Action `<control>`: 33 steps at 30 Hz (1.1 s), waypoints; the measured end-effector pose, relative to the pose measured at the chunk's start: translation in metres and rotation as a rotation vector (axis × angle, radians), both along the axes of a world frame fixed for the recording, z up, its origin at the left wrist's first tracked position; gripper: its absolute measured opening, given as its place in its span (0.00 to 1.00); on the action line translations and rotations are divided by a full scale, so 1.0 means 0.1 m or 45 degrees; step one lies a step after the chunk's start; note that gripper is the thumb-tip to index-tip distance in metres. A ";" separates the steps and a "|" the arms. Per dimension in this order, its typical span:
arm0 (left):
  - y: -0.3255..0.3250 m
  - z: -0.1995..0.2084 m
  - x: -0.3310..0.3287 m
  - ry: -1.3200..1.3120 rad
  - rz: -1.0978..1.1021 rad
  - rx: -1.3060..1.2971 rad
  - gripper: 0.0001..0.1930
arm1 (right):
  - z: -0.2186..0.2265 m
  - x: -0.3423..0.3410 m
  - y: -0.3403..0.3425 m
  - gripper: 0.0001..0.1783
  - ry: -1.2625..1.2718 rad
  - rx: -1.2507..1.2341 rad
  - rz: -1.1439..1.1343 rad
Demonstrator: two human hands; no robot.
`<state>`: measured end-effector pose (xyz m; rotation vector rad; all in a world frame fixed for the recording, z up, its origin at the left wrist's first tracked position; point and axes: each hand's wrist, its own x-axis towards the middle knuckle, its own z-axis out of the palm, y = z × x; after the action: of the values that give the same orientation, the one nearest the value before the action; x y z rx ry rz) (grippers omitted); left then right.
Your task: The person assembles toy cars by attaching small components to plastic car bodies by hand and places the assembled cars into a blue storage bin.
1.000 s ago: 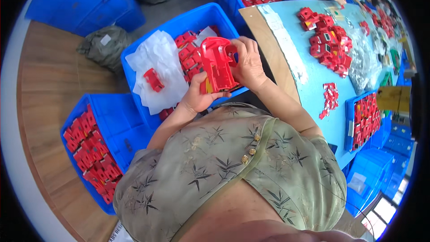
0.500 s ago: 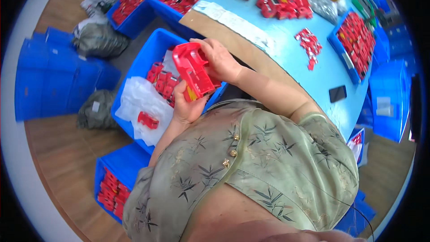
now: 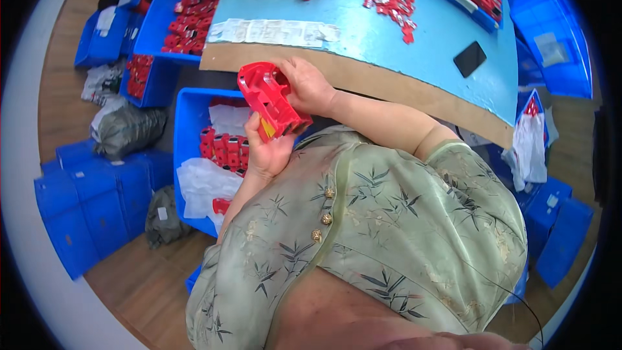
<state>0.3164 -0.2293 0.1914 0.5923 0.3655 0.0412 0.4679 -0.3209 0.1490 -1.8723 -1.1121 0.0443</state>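
Red plastic housing sits clasped between both hands, left hand beneath, right hand on top, above a blue bin holding small red parts and white bags. Its underside is hidden; another bin holds more red parts.

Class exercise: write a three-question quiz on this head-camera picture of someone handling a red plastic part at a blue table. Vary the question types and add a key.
1. True or false: both hands grip the red plastic part.
2. Which lies on the blue table? A) a black phone B) scissors C) a cup
3. Fill in: the blue bin below the left hand holds small ____ parts.

Key: 1 true; 2 A; 3 red. The right hand holds the part's upper side.
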 end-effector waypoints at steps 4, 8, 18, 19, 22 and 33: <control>-0.12 -0.06 0.37 0.131 -0.126 -0.101 0.36 | -0.15 0.27 -0.28 0.37 0.113 0.005 -0.065; -0.17 -0.07 0.71 0.202 -0.149 -0.068 0.38 | -0.34 0.64 -0.77 0.36 0.099 0.117 -0.182; -0.06 0.06 1.09 0.179 -0.155 -0.122 0.37 | -1.71 2.03 -2.45 0.15 -0.018 -0.490 -1.022; -0.05 0.07 1.11 0.161 -0.160 -0.130 0.37 | -1.75 2.05 -2.50 0.15 0.137 -0.567 -0.959; 0.00 0.11 1.06 0.130 -0.135 -0.088 0.37 | -1.71 1.94 -2.52 0.16 0.100 -0.442 -1.021; 0.27 0.15 0.65 -0.183 0.078 -0.360 0.40 | -0.63 1.52 -1.49 0.10 0.721 0.125 -0.592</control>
<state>0.3815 -0.2024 0.2060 0.2962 0.2437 0.0890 0.6194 -0.4695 0.0863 -1.8232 -0.2813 0.2334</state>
